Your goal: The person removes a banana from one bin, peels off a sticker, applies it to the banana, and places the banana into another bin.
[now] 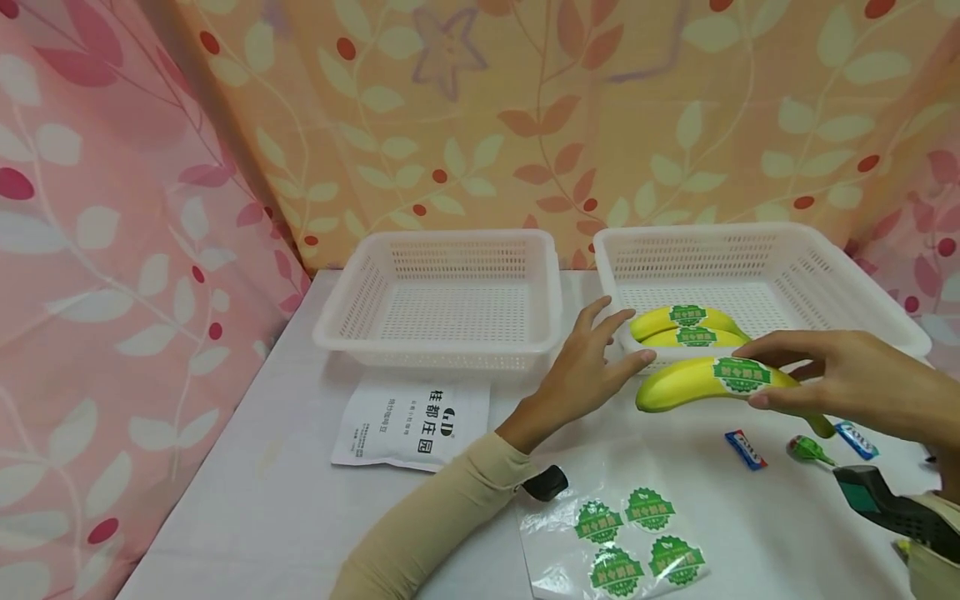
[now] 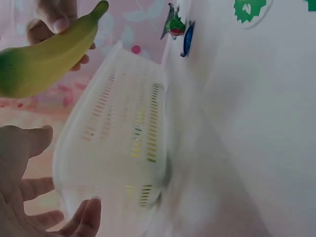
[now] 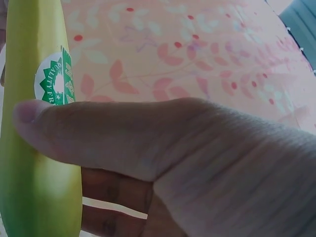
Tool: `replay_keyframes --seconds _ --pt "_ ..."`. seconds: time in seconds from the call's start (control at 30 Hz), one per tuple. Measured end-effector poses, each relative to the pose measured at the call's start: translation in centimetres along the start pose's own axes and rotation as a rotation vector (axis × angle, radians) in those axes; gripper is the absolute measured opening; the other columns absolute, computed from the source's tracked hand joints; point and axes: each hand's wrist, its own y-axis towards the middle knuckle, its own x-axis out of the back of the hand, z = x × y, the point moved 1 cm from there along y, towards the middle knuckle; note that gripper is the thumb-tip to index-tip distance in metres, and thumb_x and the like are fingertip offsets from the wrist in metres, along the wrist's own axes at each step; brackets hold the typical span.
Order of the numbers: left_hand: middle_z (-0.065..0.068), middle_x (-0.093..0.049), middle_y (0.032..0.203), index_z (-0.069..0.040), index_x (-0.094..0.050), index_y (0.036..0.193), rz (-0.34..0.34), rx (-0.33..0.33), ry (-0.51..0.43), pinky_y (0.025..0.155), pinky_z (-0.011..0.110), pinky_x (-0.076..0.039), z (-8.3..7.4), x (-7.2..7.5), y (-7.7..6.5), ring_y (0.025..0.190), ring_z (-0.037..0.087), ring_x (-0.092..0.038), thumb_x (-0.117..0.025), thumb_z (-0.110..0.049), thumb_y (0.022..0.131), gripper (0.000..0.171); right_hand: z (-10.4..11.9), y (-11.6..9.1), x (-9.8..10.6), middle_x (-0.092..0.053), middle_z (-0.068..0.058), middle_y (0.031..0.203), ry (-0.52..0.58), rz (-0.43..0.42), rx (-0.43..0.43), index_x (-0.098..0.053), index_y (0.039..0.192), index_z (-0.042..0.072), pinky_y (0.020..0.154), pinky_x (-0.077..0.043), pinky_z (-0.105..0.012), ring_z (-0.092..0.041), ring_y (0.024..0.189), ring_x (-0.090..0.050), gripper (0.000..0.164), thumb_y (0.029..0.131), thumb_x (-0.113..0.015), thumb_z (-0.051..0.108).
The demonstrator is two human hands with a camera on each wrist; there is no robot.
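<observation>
My right hand (image 1: pixel 862 379) grips a yellow banana (image 1: pixel 678 385) near its stem end, in front of the right white basket (image 1: pixel 862 275). A green round sticker (image 1: pixel 741 375) is on the banana's side; in the right wrist view the thumb (image 3: pixel 98 128) presses on the banana (image 3: pixel 39 187) beside it. Two more bananas (image 1: pixel 652 321) with the same stickers lie in the right basket, at its near left corner. My left hand (image 1: pixel 588 358) is held beside that corner, fingers spread and holding nothing; the left wrist view shows its fingers (image 2: pixel 37 187) apart from the banana.
To the left stands another white basket (image 1: pixel 438 346), with a white pouch (image 1: pixel 412 421) in front of it. A sheet of green stickers (image 1: pixel 615 533) lies at the front. Small wrapped candies (image 1: pixel 746 450) and a green lollipop (image 1: pixel 808 450) lie at the right.
</observation>
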Motion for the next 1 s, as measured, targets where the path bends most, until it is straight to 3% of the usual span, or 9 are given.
replay_keyframes --seconds 0.23,0.43,0.57,0.63,0.73,1.0 --pt "-0.001 -0.027 0.172 -0.022 -0.054 0.156 -0.012 -0.011 0.042 0.088 0.022 -0.053 0.9 -0.5 0.5 0.116 0.016 -0.066 -0.068 -0.045 0.103 0.059 0.2 0.6 0.2 -0.065 -0.032 0.13 -0.003 -0.023 0.025 -0.066 0.139 0.005 0.07 -0.061 -0.052 -0.043 0.097 -0.071 0.071 0.088 -0.084 0.051" --pt "-0.002 -0.03 0.171 -0.023 -0.057 0.154 -0.031 -0.008 0.035 0.081 0.015 -0.051 0.9 -0.5 0.6 0.11 0.015 -0.068 -0.07 -0.038 0.104 0.055 0.4 2.1 1.6 -0.061 -0.035 0.135 0.019 -0.111 0.063 -0.063 0.142 0.004 0.066 -0.059 -0.043 -0.046 0.095 -0.071 0.069 0.091 -0.083 0.046" --pt "-0.003 -0.03 0.171 -0.021 -0.057 0.154 -0.027 -0.003 0.006 0.081 0.017 -0.051 0.9 -0.5 0.6 0.111 0.017 -0.07 -0.069 -0.046 0.103 0.058 -0.1 4.6 3.1 -0.06 -0.035 0.137 0.049 -0.139 0.097 -0.062 0.143 0.002 0.076 -0.061 -0.061 -0.057 0.107 -0.065 0.067 0.092 -0.083 0.041" --pt "-0.004 -0.03 0.171 -0.021 -0.057 0.154 -0.023 -0.002 -0.012 0.081 0.018 -0.051 1.0 -0.6 0.6 0.111 0.018 -0.07 -0.068 -0.048 0.103 0.058 -0.6 6.0 3.8 -0.061 -0.033 0.136 0.06 -0.15 0.116 -0.063 0.141 0.001 0.087 -0.054 -0.073 -0.058 0.114 -0.059 0.065 0.092 -0.084 0.038" --pt "-0.004 -0.031 0.17 -0.022 -0.058 0.153 -0.021 -0.001 -0.031 0.081 0.017 -0.051 1.1 -0.7 0.6 0.11 0.018 -0.07 -0.068 -0.045 0.103 0.056 -1.2 8.1 4.6 -0.065 -0.03 0.132 0.05 -0.151 0.133 -0.066 0.138 0.002 0.095 -0.045 -0.078 -0.054 0.12 -0.055 0.059 0.092 -0.084 0.035" --pt "-0.005 -0.031 0.17 -0.023 -0.058 0.154 -0.024 -0.004 -0.037 0.079 0.016 -0.051 1.1 -0.6 0.5 0.107 0.015 -0.069 -0.069 -0.045 0.103 0.056 -2.9 12.9 4.7 -0.065 -0.032 0.131 -0.023 -0.078 0.094 -0.067 0.137 -0.001 0.082 -0.057 -0.054 -0.049 0.111 -0.064 0.06 0.094 -0.081 0.039"
